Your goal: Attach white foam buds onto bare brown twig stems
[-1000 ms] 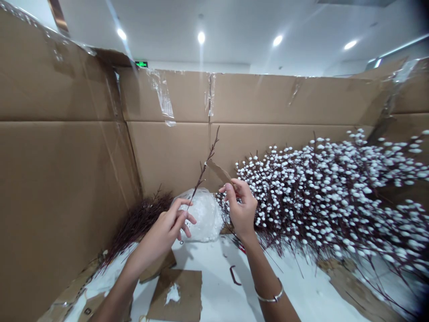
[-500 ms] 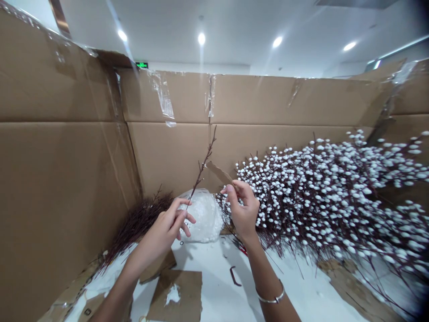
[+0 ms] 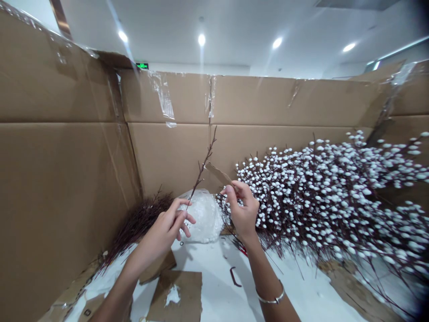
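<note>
My left hand [image 3: 166,226] pinches a thin dark brown twig [image 3: 203,167] at its lower end, and the twig rises up and to the right. My right hand [image 3: 244,210] holds a narrow strip of cardboard [image 3: 218,174] between thumb and fingers, close to the twig's middle. Behind my hands sits a clear plastic bag of white material [image 3: 201,217]. Just right of my right hand spreads a large heap of branches with white buds [image 3: 335,201]. A bundle of bare dark twigs [image 3: 140,223] lies to the left of my left hand.
Tall taped cardboard walls [image 3: 167,152] stand behind and left of the work area. On the white table surface [image 3: 214,264] lie cardboard scraps [image 3: 176,295] and a small dark bent piece [image 3: 233,276]. A bangle [image 3: 270,298] circles my right wrist.
My right hand has shifted slightly to the right with the cardboard strip. My left hand's fingers have moved a little on the twig, which stays in its grip.
</note>
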The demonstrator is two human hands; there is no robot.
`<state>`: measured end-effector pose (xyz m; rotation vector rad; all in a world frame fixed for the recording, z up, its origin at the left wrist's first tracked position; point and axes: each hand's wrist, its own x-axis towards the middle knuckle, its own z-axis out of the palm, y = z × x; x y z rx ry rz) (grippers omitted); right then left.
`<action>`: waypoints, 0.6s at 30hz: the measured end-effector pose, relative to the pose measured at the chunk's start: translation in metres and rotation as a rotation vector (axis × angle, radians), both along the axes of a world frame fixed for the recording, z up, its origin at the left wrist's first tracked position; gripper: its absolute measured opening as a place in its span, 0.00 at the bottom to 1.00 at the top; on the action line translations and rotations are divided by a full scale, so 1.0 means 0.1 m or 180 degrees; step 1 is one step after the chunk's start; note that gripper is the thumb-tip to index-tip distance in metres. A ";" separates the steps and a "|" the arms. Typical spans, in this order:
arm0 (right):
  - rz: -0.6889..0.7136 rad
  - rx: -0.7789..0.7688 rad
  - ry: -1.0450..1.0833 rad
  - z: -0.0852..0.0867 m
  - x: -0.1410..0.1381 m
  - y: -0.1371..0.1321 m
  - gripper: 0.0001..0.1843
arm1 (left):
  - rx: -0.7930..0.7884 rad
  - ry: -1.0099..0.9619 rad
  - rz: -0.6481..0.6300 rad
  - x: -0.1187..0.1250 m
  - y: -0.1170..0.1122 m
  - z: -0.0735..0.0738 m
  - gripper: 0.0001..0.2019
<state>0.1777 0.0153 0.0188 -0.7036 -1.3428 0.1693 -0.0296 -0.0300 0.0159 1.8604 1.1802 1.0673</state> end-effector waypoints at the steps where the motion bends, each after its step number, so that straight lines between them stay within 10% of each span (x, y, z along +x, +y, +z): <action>1: -0.0001 0.0001 0.0007 0.00 0.00 0.00 0.06 | 0.0002 0.0005 -0.0002 0.00 0.00 0.00 0.15; 18: 0.0169 -0.0155 0.0645 0.03 0.03 0.00 0.06 | -0.0029 -0.0034 -0.0029 -0.01 -0.01 -0.01 0.17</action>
